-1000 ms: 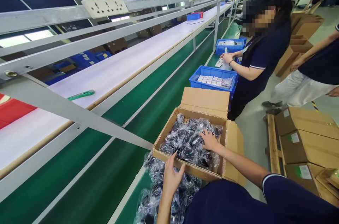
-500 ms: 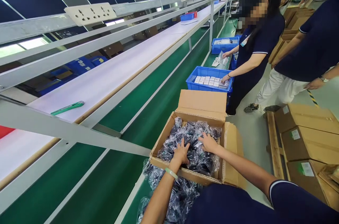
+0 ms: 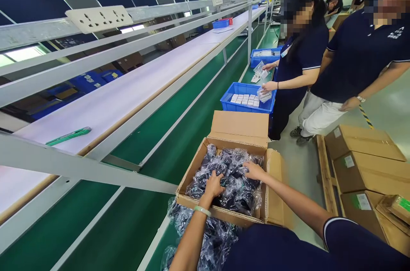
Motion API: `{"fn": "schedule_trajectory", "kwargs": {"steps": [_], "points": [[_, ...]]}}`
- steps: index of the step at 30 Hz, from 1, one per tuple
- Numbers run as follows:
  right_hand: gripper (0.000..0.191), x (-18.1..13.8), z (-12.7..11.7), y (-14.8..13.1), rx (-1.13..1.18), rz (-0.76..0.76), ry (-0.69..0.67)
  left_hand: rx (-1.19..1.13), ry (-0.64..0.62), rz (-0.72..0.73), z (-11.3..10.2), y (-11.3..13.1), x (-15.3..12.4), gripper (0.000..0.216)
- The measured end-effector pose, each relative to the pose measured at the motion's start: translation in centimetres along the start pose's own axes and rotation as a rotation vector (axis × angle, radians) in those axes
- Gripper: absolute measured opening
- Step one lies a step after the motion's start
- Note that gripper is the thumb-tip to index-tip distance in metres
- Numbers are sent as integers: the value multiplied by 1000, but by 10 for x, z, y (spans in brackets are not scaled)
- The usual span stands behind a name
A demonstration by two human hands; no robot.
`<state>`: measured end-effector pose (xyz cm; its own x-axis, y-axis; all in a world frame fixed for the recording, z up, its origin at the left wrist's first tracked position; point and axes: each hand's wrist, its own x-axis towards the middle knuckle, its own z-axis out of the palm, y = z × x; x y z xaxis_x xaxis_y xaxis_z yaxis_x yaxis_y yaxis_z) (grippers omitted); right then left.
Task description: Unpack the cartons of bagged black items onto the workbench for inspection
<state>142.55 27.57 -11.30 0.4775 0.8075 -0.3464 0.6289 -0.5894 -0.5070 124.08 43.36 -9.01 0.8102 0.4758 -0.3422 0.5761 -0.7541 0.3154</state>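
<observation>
An open cardboard box sits at the near edge of the green conveyor, filled with several black items in clear plastic bags. My left hand is inside the box with its fingers curled down into the bags. My right hand lies on the bags to the right, fingers bent over them. Whether either hand grips a bag I cannot make out. More bagged items are piled in front of the box, under my left forearm.
A co-worker stands further along, hands at a blue crate of small white boxes. Another person stands to the right. Closed cartons are stacked on a pallet at right. A green cutter lies on the white shelf.
My left hand moved from the box's front wall into the box and curled into the bags. My right hand stayed on the bags. A second person stepped in at right.
</observation>
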Motion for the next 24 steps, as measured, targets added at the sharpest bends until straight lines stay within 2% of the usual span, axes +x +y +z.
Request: {"fn": "schedule_trajectory", "kwargs": {"steps": [8,10,13,15,17,21,24], "points": [[13,-7,-11,3,152,-45,158,-337,347,17,-42,-7,-28,34],[10,-12,-18,-2,190,-80,199,-442,401,24,-53,-9,-41,37],[9,-23,-29,-14,236,-153,268,-767,444,44,-60,-13,-66,51],[10,-33,-37,-21,278,-235,324,-954,459,18,-60,-16,-87,58],[10,-43,-44,-27,319,-327,363,-979,497,-58,-55,-23,-111,59],[10,-64,-55,-41,390,-466,339,-841,638,-327,-35,-53,-163,64],[8,-77,-60,-54,458,-530,271,-707,571,-544,-12,-78,-194,76]]}}
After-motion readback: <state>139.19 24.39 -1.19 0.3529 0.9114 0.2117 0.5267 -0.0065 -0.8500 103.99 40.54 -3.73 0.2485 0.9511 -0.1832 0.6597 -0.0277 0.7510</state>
